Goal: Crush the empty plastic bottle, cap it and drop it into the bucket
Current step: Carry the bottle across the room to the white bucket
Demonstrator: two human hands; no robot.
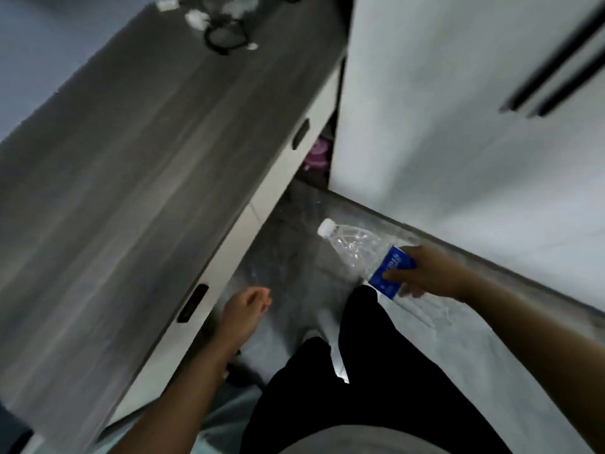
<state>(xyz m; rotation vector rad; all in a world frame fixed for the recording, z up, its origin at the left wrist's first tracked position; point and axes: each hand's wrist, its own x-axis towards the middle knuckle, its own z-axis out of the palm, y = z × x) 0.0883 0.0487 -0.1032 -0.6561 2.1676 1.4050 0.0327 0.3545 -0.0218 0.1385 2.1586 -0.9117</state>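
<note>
- Bottle [360, 253]: one, clear plastic, with one white cap [326, 227] on its neck and one blue label [391, 271] round the middle.
- The right hand [425, 273] holds the bottle at the label, fingers wrapped over the blue band; the capped end points up and away from the hand, toward the cabinet gap.
- The bottle's clear upper part looks creased, though blur makes it hard to tell how far it is crushed.
- The left hand [245, 309] is one loosely curled fist with nothing in it, fingers folded narrow, hanging well to the left of the right hand and just beside the counter edge.
- Two bare forearms run up from the bottom of the head view; two legs in black trousers [360, 371] stand between them.
- The counter [131, 158] lies left of the left hand: one long dark grey wood-grain top with a white front and two dark slot handles [193, 303].
- At the far end of the counter are blurred small things, one a black ring [226, 37]; the rest cannot be told.
- A tall white cabinet [458, 109] with two dark stripes stands beyond the right hand.
- One pink object [317, 155] sits in the gap between counter and cabinet.
- The floor [294, 257] under both hands is glossy grey.
</note>
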